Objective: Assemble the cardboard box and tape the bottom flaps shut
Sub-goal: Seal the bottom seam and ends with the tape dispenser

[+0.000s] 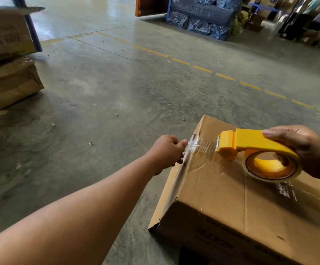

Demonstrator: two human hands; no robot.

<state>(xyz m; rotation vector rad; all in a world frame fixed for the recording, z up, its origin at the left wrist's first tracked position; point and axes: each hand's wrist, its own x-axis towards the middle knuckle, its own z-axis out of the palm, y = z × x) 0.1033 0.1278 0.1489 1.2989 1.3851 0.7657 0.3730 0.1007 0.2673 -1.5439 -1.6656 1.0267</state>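
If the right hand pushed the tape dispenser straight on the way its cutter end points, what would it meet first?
Most likely the left hand, which pinches the clear tape at the box edge, in line with the dispenser held by the right hand; depth is uncertain.

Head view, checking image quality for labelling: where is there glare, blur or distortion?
Head view: glare on the floor at the top; the stacked boxes at left are blurred, their print unreadable; wide-angle bending stretches the left forearm; the clear tape shines between the left hand and the yellow dispenser, which the right hand holds over the box.
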